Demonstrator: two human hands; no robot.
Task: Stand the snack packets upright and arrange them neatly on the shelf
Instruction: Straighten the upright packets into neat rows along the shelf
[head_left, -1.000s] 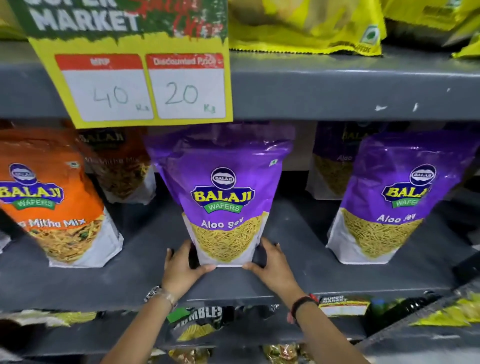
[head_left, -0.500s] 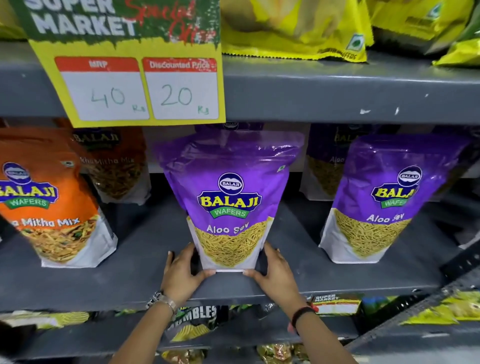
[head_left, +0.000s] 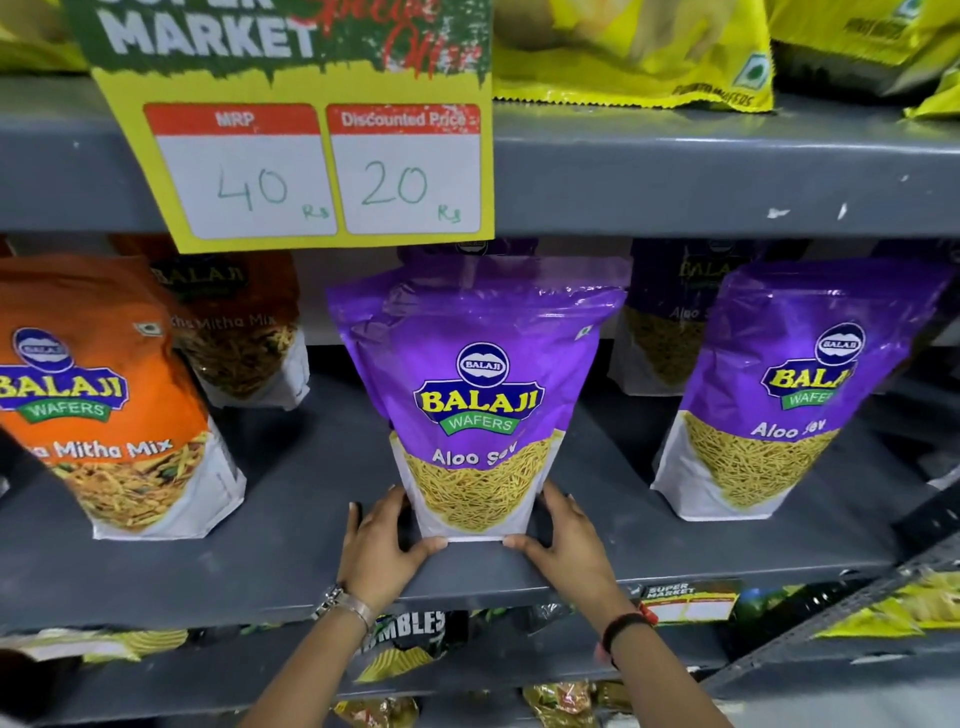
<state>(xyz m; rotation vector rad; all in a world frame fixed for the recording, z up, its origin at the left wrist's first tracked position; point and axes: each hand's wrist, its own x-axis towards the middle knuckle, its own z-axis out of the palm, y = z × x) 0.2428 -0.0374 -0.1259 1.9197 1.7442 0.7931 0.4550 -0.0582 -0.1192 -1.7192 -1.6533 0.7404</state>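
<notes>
Standing upright on the grey shelf, the middle purple Aloo Sev packet has its long axis vertical and its printed front faces the camera. Compared with one second ago, the packet sits a little closer to the front edge and looks straighter. The left hand and the right hand press its bottom corners from both sides, each grip half open, thumbs touching the base.
</notes>
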